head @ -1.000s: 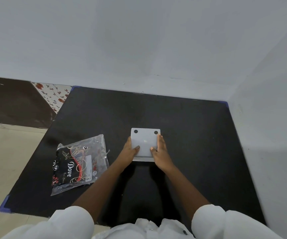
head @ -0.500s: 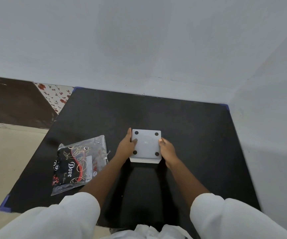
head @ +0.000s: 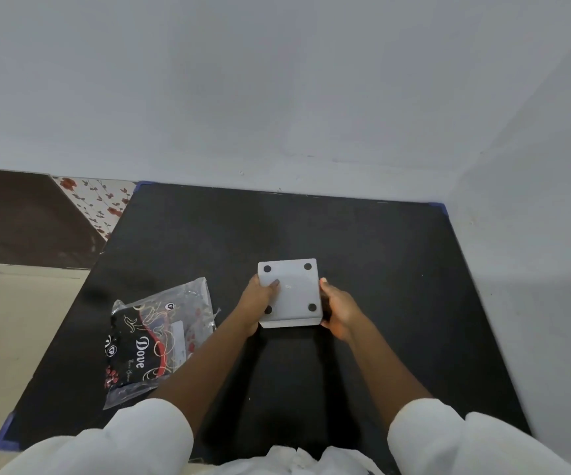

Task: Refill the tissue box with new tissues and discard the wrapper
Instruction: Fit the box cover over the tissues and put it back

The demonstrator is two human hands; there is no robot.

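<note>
A white square tissue box (head: 291,293) is held between both hands above the middle of the black bench (head: 397,269). The box is turned so that its flat side with four small black round feet faces up toward the camera. The left hand (head: 255,303) is closed around the left edge of the box, with the thumb laid on the upper face beside the near left foot. The right hand (head: 337,311) is pressed against the right edge of the box, and its fingers are wrapped under the side, so the fingertips are mostly hidden. Whether the box rests on the bench or is lifted a little from it cannot be told from this view.

A pack of new tissues (head: 155,341) is lying flat on the left part of the bench, well apart from the box and just beside the left forearm. It is wrapped in clear plastic, and a black print with red and gold curls and the word "Dove" is seen on it. The wrapper is not opened, as far as it can be seen.

White sleeves (head: 133,440) are seen at the bottom edge on both arms. The bench is placed in a corner between two pale grey walls (head: 277,97). Blue tape (head: 3,435) is seen on the corners of the bench. At the left, a light floor (head: 10,330) and a strip with a red flower pattern (head: 95,204) are visible.
</note>
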